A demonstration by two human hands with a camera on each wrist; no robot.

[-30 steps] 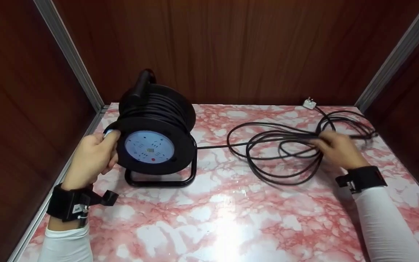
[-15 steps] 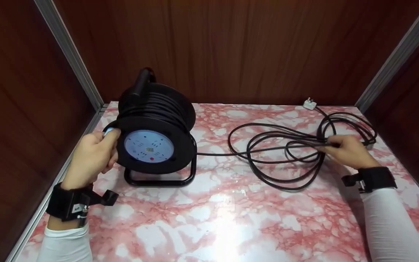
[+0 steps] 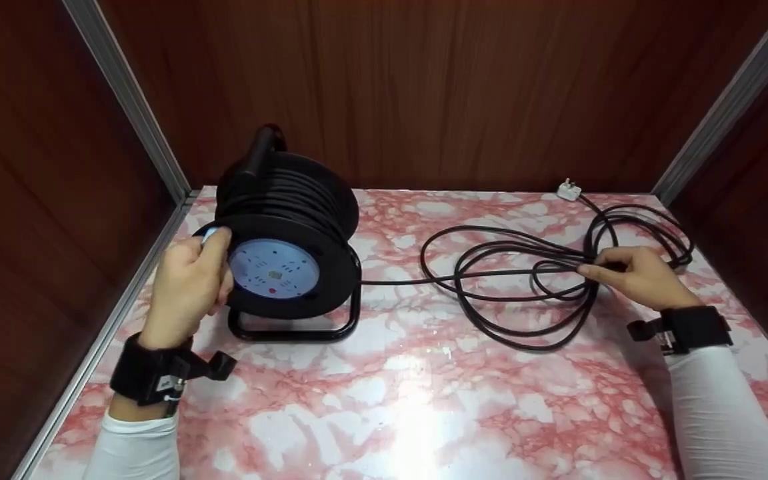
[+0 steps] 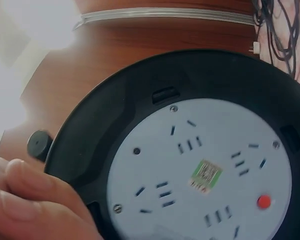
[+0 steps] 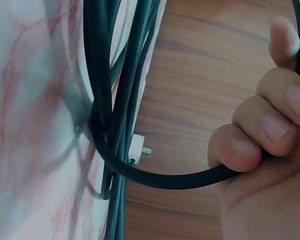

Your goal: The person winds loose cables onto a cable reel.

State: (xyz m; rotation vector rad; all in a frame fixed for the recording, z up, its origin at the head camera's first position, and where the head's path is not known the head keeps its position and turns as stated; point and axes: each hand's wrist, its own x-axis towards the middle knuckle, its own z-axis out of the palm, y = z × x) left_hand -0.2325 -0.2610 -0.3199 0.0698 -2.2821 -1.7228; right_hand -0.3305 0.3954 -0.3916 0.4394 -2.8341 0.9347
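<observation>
We locate the cable reel (image 3: pixel 284 230) standing near the left edge of the table (image 3: pixel 357 413), toward its back left corner. The left hand (image 3: pixel 187 287) grips the blue knob (image 3: pixel 210 233) at the reel's front. The right hand (image 3: pixel 634 277) grasps the black cable (image 5: pixel 175 181), fingers curled round one strand; its loops lie toward the right edge. We find the white plug (image 3: pixel 569 191) at the back edge, near the right corner.

On bench (image 3: pixel 357 400), left: cable reel (image 3: pixel 284 223) | right of cable reel: loose cable coils (image 3: pixel 504 273) | behind coils, near far edge: plug (image 3: pixel 569 191) | behind bench: back panel (image 3: pixel 397 93)
</observation>
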